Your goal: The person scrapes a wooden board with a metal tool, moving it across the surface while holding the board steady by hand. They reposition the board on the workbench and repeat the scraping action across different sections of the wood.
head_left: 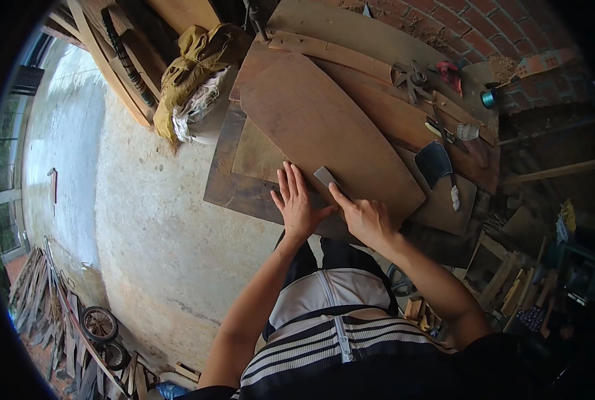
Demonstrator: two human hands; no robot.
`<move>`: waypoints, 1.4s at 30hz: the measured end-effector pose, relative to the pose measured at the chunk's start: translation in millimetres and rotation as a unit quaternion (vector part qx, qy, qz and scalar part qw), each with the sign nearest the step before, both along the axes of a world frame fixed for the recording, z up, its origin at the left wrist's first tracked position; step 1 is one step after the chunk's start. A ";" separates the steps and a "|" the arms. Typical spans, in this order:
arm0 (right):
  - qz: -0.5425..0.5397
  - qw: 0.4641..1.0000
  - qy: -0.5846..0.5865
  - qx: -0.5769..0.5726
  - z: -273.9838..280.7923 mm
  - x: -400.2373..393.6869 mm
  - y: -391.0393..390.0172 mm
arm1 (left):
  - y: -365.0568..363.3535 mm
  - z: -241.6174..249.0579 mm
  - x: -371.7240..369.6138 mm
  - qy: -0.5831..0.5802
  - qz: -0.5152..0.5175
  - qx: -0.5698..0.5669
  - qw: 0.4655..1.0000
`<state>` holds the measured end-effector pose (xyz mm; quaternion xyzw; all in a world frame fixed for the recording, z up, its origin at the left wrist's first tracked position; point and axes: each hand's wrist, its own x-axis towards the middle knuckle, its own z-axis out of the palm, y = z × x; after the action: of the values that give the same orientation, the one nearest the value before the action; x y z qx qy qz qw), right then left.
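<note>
A long brown wooden board (324, 113) with curved sides lies flat on the workbench in front of me. My left hand (299, 208) rests on its near edge, fingers stretched out and spread, thumb toward the right hand. In my right hand (371, 223) is a small flat grey piece (324, 175), rectangular and resembling a scraper blade. Its outer end shows on the board's surface, with my index finger extended along it; the other end is hidden under the fingers. The two hands are close together, thumbs near each other.
A cleaver-like blade (433, 163) with a wrapped handle, pliers-like tools (414, 81) and a teal spool (488, 99) lie to the right. Yellow cloth (192, 63) sits at the bench's left. Brick wall (474, 27) stands behind; scrap wood (507, 287) lies at lower right.
</note>
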<state>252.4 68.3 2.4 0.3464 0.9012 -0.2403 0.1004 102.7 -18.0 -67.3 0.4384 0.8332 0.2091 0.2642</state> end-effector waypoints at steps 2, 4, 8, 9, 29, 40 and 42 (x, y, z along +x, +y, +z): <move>0.004 1.000 0.017 0.008 -5.7 -23.5 9.9 | 0.7 -2.3 -1.1 0.004 -0.001 -0.005 1.000; 0.000 0.998 0.050 0.026 -14.3 -58.2 22.1 | 0.0 -4.6 -1.7 0.006 -0.012 -0.025 1.000; -0.004 0.996 0.085 0.030 -25.0 -107.7 40.1 | -1.0 -4.0 -1.1 0.018 -0.017 -0.026 0.999; -0.007 0.996 0.084 0.030 -24.6 -103.2 38.9 | -1.2 -2.9 -0.9 0.018 -0.020 -0.026 0.999; 0.015 0.998 0.049 0.035 -22.5 -73.2 31.9 | 1.3 7.5 -1.6 0.020 -0.014 -0.051 0.998; 0.008 0.998 0.064 0.022 -22.7 -136.2 46.9 | -2.4 1.2 -1.3 0.040 -0.031 -0.054 0.997; 0.014 0.995 0.091 0.046 -30.6 -131.1 47.7 | -1.6 1.6 -0.3 0.043 -0.026 -0.042 0.998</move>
<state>121.4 116.0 -28.2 0.3152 0.9214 -0.2275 0.0056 102.4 -19.7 -65.7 0.4573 0.8402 0.1478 0.2513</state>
